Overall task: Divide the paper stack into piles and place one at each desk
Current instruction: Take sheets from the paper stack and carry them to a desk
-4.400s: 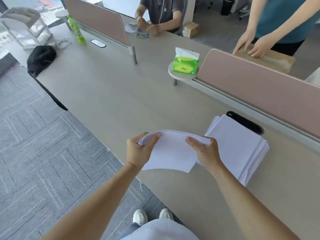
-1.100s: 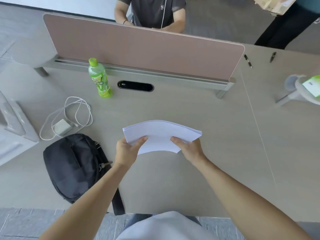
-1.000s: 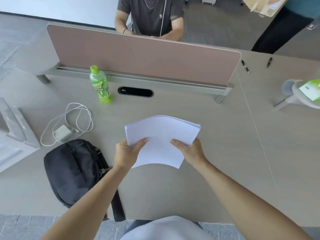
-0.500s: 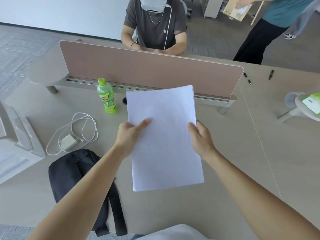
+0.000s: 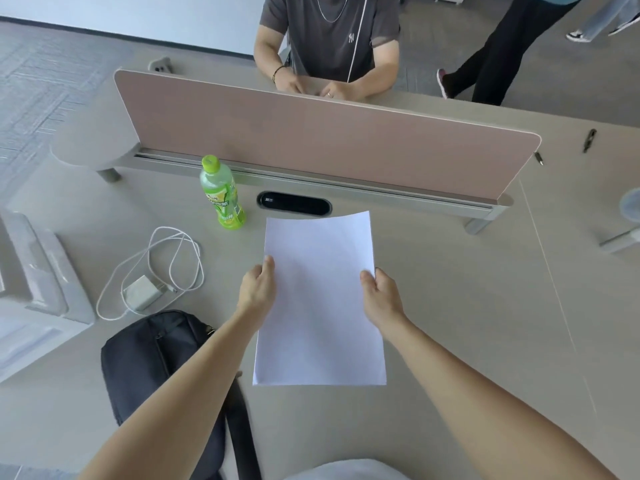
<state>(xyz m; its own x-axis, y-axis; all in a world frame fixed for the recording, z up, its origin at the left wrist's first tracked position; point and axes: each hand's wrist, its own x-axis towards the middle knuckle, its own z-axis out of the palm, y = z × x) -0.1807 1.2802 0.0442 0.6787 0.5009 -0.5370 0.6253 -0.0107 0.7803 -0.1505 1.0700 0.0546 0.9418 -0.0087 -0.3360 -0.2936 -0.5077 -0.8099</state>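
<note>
A thin pile of white paper (image 5: 320, 299) is held flat and low over the beige desk (image 5: 450, 306), its long side pointing away from me. My left hand (image 5: 258, 289) grips its left edge and my right hand (image 5: 379, 296) grips its right edge, thumbs on top. The far edge of the sheets curls up slightly near the black cable slot (image 5: 294, 203). Whether the pile touches the desk I cannot tell. The larger paper stack is out of view.
A green drink bottle (image 5: 223, 194) stands left of the slot. A white charger with coiled cable (image 5: 149, 271) and a black bag (image 5: 162, 368) lie at the left. A pink divider (image 5: 311, 143) crosses the desk; a seated person (image 5: 329, 39) is behind it.
I carried the pile from the big stack's desk to this desk. In the last second the sheets went from bent to flat and came down toward the desk, short of the slot.
</note>
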